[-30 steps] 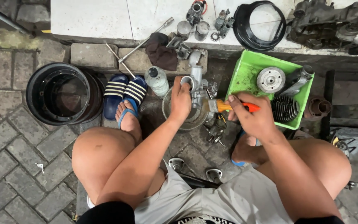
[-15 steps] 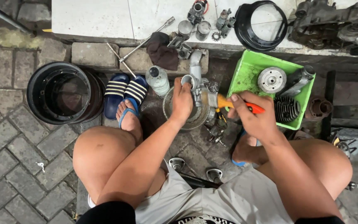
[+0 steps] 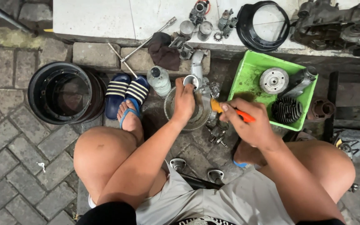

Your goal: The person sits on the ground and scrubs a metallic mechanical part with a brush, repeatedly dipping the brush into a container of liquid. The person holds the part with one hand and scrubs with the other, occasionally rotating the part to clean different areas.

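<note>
I squat over a clear round bowl on the paving. My left hand grips a grey metal engine part that stands in the bowl. My right hand is shut on an orange-handled brush, its head against the part's right side. The bristles are hidden behind the part and my fingers.
A green tray with a metal disc, a finned cylinder and a tube sits to the right. A black round tub stands at left, a plastic bottle and striped sandals beside my foot. Small engine parts, a wrench and a black ring lie on the white ledge behind.
My right hand has shifted the brush slightly along the part. My left hand keeps its hold and the bowl stays put.
</note>
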